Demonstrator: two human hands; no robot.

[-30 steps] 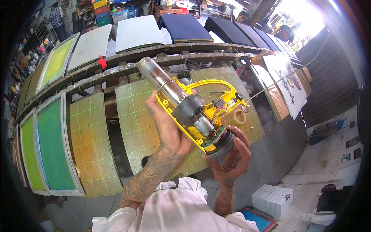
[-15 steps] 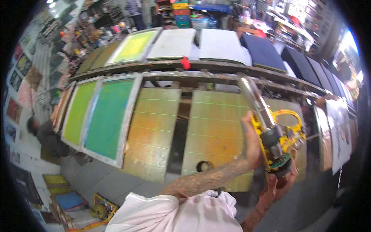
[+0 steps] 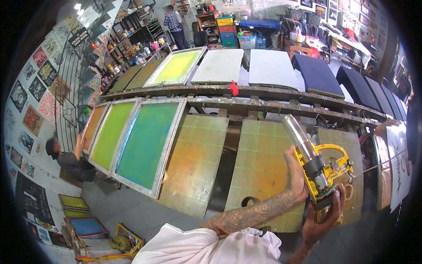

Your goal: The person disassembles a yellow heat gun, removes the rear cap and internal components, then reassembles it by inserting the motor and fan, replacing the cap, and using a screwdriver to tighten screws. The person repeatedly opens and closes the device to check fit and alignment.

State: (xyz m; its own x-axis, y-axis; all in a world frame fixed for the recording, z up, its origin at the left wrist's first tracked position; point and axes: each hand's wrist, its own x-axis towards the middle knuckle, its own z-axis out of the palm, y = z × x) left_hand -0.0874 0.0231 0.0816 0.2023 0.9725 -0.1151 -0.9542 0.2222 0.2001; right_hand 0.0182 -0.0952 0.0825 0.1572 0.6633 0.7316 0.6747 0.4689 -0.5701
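Observation:
A yellow heat gun (image 3: 309,187) with its housing opened is tilted up between my hands. Its long metal nozzle tube (image 3: 299,135) points away and slightly left. Inside the opened shell a dark motor body (image 3: 314,166), wires and a small green circuit board (image 3: 324,192) show. My left hand (image 3: 296,174) grips the left side of the housing, its fingers partly hidden behind it. My right hand (image 3: 324,222) holds the rear end from below, around the dark end cap. A cord (image 3: 376,167) runs off rightward from near the handle (image 3: 338,151).
Below the gun are flat boards (image 3: 259,176) with green grid lines, one bearing a tape roll (image 3: 249,201). Framed screens (image 3: 145,141) stand left on a long rail (image 3: 263,92); padded boards (image 3: 217,66) line its far side. A person (image 3: 70,160) is at the left, another (image 3: 175,27) farther back.
My view has shifted, so the scene sits farther right and lower. The heat gun stays held in both hands. My right hand's fingers have changed position around its rear end.

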